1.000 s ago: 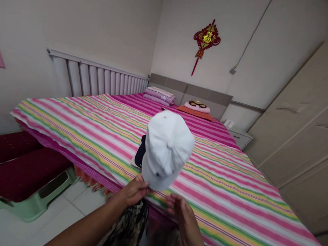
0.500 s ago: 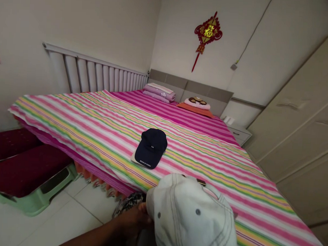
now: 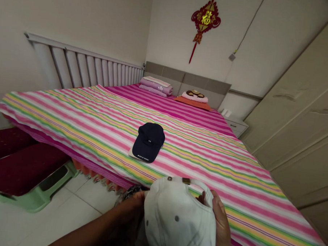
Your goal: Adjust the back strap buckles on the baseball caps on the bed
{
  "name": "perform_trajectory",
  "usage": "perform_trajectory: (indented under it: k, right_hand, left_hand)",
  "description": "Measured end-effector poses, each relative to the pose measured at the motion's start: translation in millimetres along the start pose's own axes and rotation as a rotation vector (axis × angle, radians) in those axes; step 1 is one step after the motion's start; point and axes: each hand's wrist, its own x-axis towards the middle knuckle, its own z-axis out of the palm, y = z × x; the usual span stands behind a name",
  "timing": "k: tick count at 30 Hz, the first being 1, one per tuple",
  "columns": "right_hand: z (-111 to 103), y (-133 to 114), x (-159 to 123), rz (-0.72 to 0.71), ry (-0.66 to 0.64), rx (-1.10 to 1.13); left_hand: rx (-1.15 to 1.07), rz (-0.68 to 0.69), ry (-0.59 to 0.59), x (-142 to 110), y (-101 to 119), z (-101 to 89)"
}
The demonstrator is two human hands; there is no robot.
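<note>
1. Currently, from my remote seat, I judge the step in hand to be two-handed handling of the white cap (image 3: pixel 176 223), held at six o'clock, just off the near edge of the bed (image 3: pixel 205 163).
2. The left hand (image 3: pixel 138 201) pinches the cap's edge at its nine o'clock side — I can't make out all its fingertips. The right hand (image 3: pixel 222 221) clasps the two o'clock side, with fingers showing through the strap opening.
3. As I judge it, the next move calls for an even hold on both sides, so that the soft crown doesn't fold or twist.
4. From the white cap, the navy cap (image 3: pixel 150 139) lies at eleven o'clock, brim towards me, a pale edge showing beneath it.
5. White lettering runs along the navy brim — I think it starts "BELIEVE", but the rest is too small. The crown's white mark I can't read.
6. At twelve o'clock, the red wall hanging (image 3: pixel 205 21) carries a gold character, probably 福. I find no readable brand on the white cap.
</note>
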Motion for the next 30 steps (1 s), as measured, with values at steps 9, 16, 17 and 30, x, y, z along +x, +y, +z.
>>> perform_trajectory:
  k: [9, 16, 17, 30]
  right_hand:
    - [3.5, 11.9, 5.4, 0.113, -0.005, 0.095]
    - [-9.4, -5.6, 1.1, 0.043, -0.125, 0.030]
    - [-11.2, -9.3, 0.8, 0.061, -0.167, 0.026]
    - [11.6, -20.0, -8.9, 0.302, -0.442, -0.277]
  left_hand:
    - [0.249, -0.047, -0.268, 7.6, 46.0, 27.1]
    - [0.032, 0.142, -0.157, 11.3, 65.7, 49.5]
    - [0.023, 0.145, -0.149, 10.8, 69.5, 51.4]
    - [0.134, 0.082, -0.192, -4.1, 84.2, 73.8]
